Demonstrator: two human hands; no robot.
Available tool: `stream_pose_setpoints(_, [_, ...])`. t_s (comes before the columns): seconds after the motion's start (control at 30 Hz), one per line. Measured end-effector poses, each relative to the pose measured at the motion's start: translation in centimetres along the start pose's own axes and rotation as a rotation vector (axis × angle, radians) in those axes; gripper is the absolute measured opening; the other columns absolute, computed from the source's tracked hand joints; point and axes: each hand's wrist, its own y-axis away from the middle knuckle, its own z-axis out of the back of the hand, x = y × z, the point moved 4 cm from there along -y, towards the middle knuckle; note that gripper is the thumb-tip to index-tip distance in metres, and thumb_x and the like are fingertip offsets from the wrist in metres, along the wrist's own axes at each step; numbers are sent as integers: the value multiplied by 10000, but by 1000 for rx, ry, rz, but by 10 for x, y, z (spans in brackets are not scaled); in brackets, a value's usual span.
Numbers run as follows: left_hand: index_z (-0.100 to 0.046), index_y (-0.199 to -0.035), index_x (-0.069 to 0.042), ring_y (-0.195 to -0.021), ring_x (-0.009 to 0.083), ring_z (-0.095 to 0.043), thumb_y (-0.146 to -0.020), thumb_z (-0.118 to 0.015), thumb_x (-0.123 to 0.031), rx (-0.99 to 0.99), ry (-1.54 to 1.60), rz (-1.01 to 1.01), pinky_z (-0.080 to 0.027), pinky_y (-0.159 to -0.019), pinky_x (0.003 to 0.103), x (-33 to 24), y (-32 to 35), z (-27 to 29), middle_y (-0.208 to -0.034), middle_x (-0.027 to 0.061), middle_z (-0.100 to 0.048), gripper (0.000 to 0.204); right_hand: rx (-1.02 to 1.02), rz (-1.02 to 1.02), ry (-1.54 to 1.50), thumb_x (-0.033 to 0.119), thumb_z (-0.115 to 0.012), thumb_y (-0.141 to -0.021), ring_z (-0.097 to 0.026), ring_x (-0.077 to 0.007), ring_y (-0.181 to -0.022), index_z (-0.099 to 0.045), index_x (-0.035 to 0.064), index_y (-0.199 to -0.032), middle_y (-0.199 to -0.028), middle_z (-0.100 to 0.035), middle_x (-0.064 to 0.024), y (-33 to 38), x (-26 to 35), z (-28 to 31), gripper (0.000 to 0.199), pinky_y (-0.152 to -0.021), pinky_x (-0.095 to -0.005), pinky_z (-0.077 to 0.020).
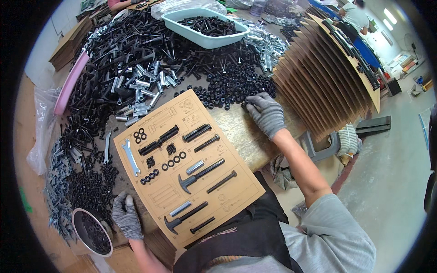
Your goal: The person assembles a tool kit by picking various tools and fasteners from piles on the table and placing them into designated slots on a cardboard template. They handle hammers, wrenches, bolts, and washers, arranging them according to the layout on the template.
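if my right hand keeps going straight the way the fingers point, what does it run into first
Probably the heap of small black nuts: the gloved right hand points up and left with its fingertips already at the heap's near edge. Beyond lie black bolts, though depth is hard to judge.

The scene is bright and evenly lit from ceiling lamps [388, 16] far right. Shadows are soft. Straight edges bend strongly near the black round rim.
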Motion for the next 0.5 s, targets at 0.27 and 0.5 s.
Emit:
stream_pose_setpoints(0.27, [-674, -1011, 18, -866, 194, -616, -878, -662, -123, -172, -108, -31, -486, -822, 322, 5, 6, -1, -966, 113, -689, 194, -32, 337, 174, 204, -628, -819, -608, -279, -914, -706, 114, -873, -934, -662, -88, 8, 8, -24, 130, -805, -400, -504])
stream_pose_setpoints(0.5, [-675, -1003, 4, -852, 177, -615, -876, -658, -105, -148, -84, -43, -491, -809, 315, 5, 5, -7, -932, 87, -683, 169, 345, 54, 215, 255, -657, -826, -622, -332, -871, -666, 86, -935, -907, -647, -136, -19, 23, -42, 201, -765, -429, -499])
